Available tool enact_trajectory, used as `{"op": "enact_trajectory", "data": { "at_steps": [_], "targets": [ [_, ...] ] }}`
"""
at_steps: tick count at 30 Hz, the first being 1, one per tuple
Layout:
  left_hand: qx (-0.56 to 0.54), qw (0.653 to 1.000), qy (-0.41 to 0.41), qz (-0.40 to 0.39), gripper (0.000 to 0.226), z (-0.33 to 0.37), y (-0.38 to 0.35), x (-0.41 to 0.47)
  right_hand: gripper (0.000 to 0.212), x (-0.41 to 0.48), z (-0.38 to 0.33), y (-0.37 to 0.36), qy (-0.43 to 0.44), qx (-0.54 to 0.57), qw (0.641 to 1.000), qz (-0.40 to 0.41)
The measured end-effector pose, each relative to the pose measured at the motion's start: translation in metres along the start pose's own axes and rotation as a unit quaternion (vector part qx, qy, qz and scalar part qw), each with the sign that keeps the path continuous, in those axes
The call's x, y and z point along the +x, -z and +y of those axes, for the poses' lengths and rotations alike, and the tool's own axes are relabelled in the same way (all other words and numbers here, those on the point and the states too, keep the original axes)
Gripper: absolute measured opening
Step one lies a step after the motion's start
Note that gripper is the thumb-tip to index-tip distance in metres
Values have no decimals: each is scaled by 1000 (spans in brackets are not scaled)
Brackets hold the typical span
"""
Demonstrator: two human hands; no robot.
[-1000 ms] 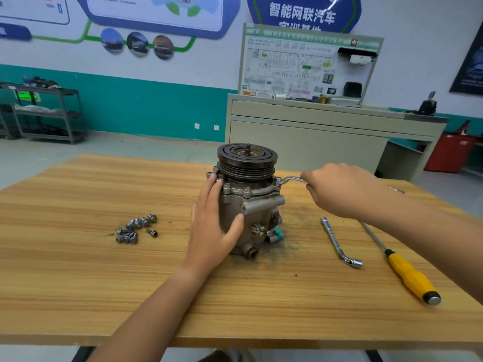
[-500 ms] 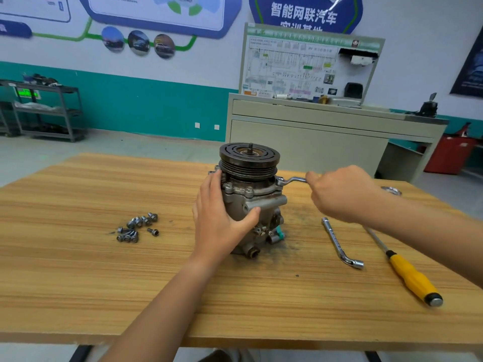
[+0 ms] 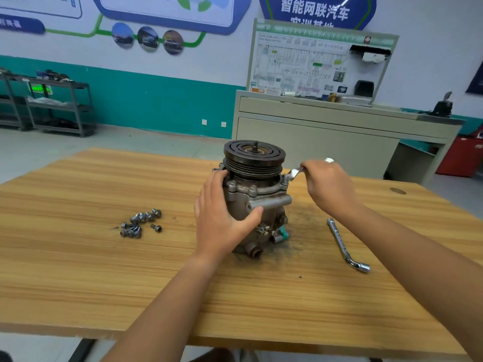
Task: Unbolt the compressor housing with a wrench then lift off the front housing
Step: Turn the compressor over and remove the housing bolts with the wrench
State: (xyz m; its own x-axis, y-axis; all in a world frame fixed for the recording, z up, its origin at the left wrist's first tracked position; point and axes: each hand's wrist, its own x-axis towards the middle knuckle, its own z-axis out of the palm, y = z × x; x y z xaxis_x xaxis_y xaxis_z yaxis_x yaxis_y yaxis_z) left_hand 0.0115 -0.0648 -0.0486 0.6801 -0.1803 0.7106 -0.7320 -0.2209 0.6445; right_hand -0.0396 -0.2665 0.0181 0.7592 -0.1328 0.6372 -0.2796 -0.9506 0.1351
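A grey compressor (image 3: 264, 202) stands upright on the wooden table (image 3: 78, 270), its dark grooved pulley (image 3: 254, 156) on top. My left hand (image 3: 220, 218) grips the compressor body from the left, thumb across the front. My right hand (image 3: 328, 186) holds a silver wrench (image 3: 294, 173) whose head sits on a bolt at the housing flange on the right side. More flange bolts (image 3: 252, 190) show along the front rim.
Several loose bolts (image 3: 141, 223) lie on the table left of the compressor. An L-shaped socket wrench (image 3: 345, 246) lies to the right, partly under my right forearm. A grey cabinet (image 3: 326, 137) with a wiring board stands behind the table.
My right hand has swung the wrench handle away from me and lifted, now hiding the yellow-handled screwdriver. My left thumb has slid higher across the compressor front.
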Motion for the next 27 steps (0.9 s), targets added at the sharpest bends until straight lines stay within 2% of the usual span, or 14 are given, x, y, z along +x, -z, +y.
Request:
{"op": "enact_trajectory", "data": {
  "at_steps": [3, 6, 12, 18, 23, 27],
  "targets": [
    [1, 1000, 1, -1, 85, 2, 1, -1, 22, -18, 6, 14, -108, 145, 983, 35],
    [11, 1000, 0, -10, 86, 2, 3, 0, 21, -35, 10, 30, -92, 147, 985, 22],
    [27, 999, 4, -18, 86, 7, 6, 0, 24, -48, -1, 55, -42, 44, 997, -55],
    [59, 998, -4, -23, 81, 7, 7, 2, 25, -38, -16, 64, -24, -57, 989, -133],
    [74, 997, -15, -24, 78, 4, 9, 2, 12, -29, -33, 78, 18, -139, 978, -155],
    [97, 995, -18, -27, 80, 3, 8, 2, 29, -27, -43, 81, 58, -210, 962, -165]
  ]
}}
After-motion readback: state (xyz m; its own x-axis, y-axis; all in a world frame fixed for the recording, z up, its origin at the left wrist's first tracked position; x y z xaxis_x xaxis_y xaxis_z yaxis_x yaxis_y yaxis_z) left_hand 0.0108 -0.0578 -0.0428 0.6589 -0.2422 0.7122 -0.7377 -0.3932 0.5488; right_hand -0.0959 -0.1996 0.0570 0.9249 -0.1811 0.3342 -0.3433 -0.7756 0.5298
